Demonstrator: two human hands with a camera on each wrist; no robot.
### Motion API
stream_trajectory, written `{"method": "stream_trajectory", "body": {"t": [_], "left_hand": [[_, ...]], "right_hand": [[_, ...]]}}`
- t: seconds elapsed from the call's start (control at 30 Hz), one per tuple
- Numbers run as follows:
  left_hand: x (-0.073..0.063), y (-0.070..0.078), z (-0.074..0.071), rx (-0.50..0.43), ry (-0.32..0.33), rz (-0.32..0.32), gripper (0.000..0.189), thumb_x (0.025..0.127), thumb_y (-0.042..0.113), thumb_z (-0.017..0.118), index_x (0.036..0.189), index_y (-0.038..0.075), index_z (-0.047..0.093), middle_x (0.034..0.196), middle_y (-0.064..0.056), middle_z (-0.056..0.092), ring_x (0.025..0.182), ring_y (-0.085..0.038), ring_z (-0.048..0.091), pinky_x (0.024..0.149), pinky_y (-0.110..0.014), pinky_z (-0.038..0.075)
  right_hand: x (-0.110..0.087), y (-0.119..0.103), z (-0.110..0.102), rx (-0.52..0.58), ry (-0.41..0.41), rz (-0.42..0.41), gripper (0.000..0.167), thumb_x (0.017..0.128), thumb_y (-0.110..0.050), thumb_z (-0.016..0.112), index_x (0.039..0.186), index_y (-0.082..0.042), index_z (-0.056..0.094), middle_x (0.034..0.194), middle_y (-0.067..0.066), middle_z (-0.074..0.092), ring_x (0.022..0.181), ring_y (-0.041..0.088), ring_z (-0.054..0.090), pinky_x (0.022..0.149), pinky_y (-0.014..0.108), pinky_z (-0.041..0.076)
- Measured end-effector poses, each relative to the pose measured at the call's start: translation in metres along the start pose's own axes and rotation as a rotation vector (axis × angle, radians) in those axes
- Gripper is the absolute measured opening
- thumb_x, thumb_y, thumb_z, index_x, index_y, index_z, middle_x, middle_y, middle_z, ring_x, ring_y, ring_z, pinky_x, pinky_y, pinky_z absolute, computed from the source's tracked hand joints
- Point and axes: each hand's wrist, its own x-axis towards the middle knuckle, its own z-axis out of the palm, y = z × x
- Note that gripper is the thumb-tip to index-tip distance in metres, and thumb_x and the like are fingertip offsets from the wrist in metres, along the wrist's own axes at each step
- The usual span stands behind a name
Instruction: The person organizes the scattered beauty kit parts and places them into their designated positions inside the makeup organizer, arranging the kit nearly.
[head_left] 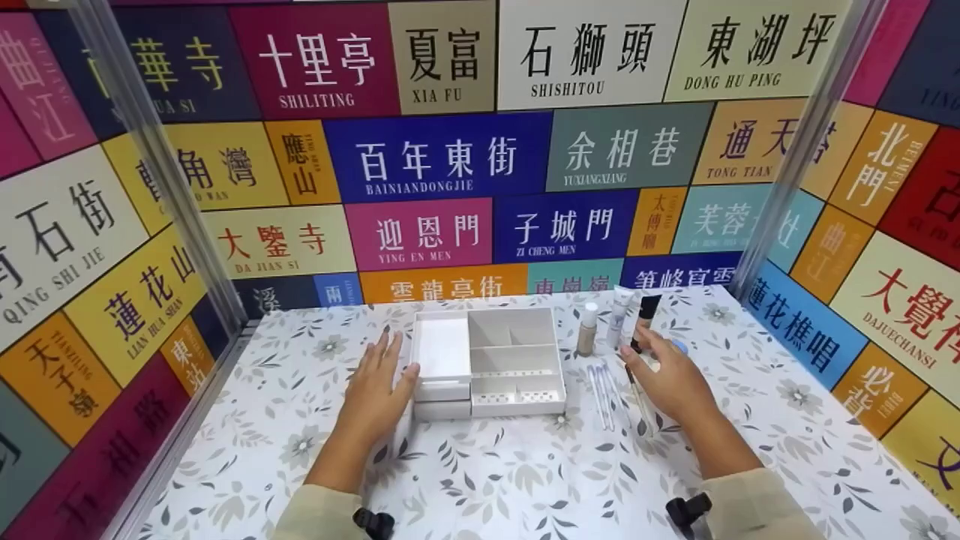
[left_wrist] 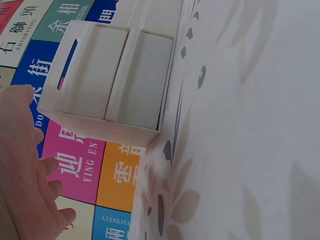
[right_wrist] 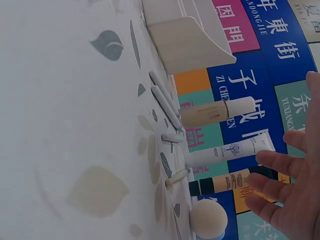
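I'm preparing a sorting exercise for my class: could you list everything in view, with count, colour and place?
Organiser box: one, white, mid-table
Bottle: one, beige with white cap, right of the box
White tube: one, white, right of the bottle
Black-ended tube: one, beige and black, right of the white tube
Round item: one, beige, beside the black-ended tube
Slender sticks: several, exact count unclear, mostly white, lying right of the box
Tablecloth: one, white with grey leaves, on the table
Sign panels: many, multicoloured, surrounding walls
Posts: two, greyish, wall corners
Wrist devices: two, black, at the cuffs
Sleeves: two, beige, forearms
Left hand: one, bare, box's left side
Right hand: one, bare, by the black-ended tube
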Motion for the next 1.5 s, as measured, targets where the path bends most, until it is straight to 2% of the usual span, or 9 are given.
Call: {"method": "stream_trajectory", "body": {"t": [0.3,0.43,0.57,0.77,0.9,1.07,1.17,1.3,1.5], "left_hand": [[0.000,-0.012,0.006,-0.192,-0.057,0.032,0.074,0.110,0.065,0.040,0.173,0.038,0.013,0.183,-0.001,0.009,0.169,-0.039,0.008,0.132,-0.074,0.011],[0.000,-0.018,0.010,-0.284,-0.087,0.065,0.074,0.109,0.064,0.045,0.172,0.042,0.014,0.183,0.000,0.010,0.169,-0.039,0.011,0.132,-0.073,0.012],[-0.001,-0.019,0.013,-0.354,-0.123,0.047,0.073,0.107,0.068,0.045,0.170,0.047,0.015,0.183,0.000,0.010,0.169,-0.039,0.011,0.131,-0.073,0.011],[-0.002,-0.017,0.016,-0.419,-0.140,0.023,0.070,0.108,0.066,0.044,0.170,0.048,0.016,0.182,-0.009,0.012,0.164,-0.047,0.024,0.130,-0.076,0.014],[-0.001,-0.018,0.018,-0.448,-0.148,0.027,0.068,0.110,0.063,0.044,0.170,0.047,0.018,0.182,-0.009,0.014,0.165,-0.046,0.023,0.130,-0.076,0.014],[-0.002,-0.020,0.022,-0.547,-0.170,0.002,0.067,0.110,0.059,0.047,0.170,0.047,0.019,0.182,-0.003,0.017,0.168,-0.040,0.016,0.133,-0.072,0.009],[-0.003,-0.020,0.024,-0.626,-0.203,-0.005,0.067,0.111,0.056,0.047,0.170,0.048,0.017,0.182,-0.005,0.015,0.168,-0.038,0.015,0.134,-0.067,0.016],[-0.003,-0.020,0.026,-0.704,-0.247,-0.026,0.065,0.112,0.057,0.045,0.168,0.054,0.014,0.182,-0.010,0.010,0.167,-0.041,0.017,0.130,-0.064,0.031],[-0.002,-0.017,0.028,-0.762,-0.278,-0.074,0.064,0.111,0.058,0.045,0.167,0.058,0.012,0.183,-0.011,0.007,0.164,-0.044,0.026,0.128,-0.063,0.035]], "right_hand": [[-0.001,0.010,0.002,0.029,-0.029,0.050,0.088,0.103,-0.081,0.036,0.168,-0.023,0.037,0.148,0.019,0.061,0.137,0.043,0.058,0.107,0.069,0.050],[-0.003,0.016,0.000,0.025,-0.060,0.068,0.088,0.102,-0.080,0.039,0.166,-0.019,0.040,0.144,0.018,0.062,0.134,0.041,0.059,0.108,0.066,0.051],[-0.004,0.022,0.000,0.029,-0.076,0.075,0.083,0.103,-0.075,0.046,0.162,-0.017,0.046,0.139,0.018,0.065,0.129,0.039,0.061,0.104,0.062,0.053],[-0.003,0.031,0.006,0.129,-0.087,0.099,0.071,0.101,-0.059,0.066,0.154,-0.012,0.057,0.126,0.015,0.071,0.108,0.027,0.070,0.087,0.040,0.058],[-0.004,0.037,0.010,0.265,-0.131,0.176,0.070,0.101,-0.053,0.070,0.152,-0.007,0.057,0.116,0.015,0.070,0.088,0.021,0.071,0.074,0.032,0.059],[-0.006,0.040,0.014,0.338,-0.195,0.283,0.067,0.103,-0.049,0.069,0.155,-0.009,0.055,0.118,0.014,0.069,0.091,0.022,0.070,0.076,0.032,0.060],[-0.006,0.043,0.015,0.321,-0.213,0.302,0.067,0.102,-0.049,0.070,0.154,-0.009,0.055,0.124,0.014,0.069,0.096,0.022,0.070,0.078,0.032,0.059],[-0.006,0.045,0.016,0.296,-0.213,0.294,0.066,0.100,-0.045,0.075,0.151,-0.006,0.058,0.127,0.016,0.070,0.096,0.021,0.070,0.079,0.030,0.059],[-0.006,0.047,0.016,0.231,-0.203,0.254,0.061,0.095,-0.031,0.082,0.144,-0.001,0.063,0.118,0.012,0.075,0.093,0.016,0.069,0.078,0.027,0.056]]}}
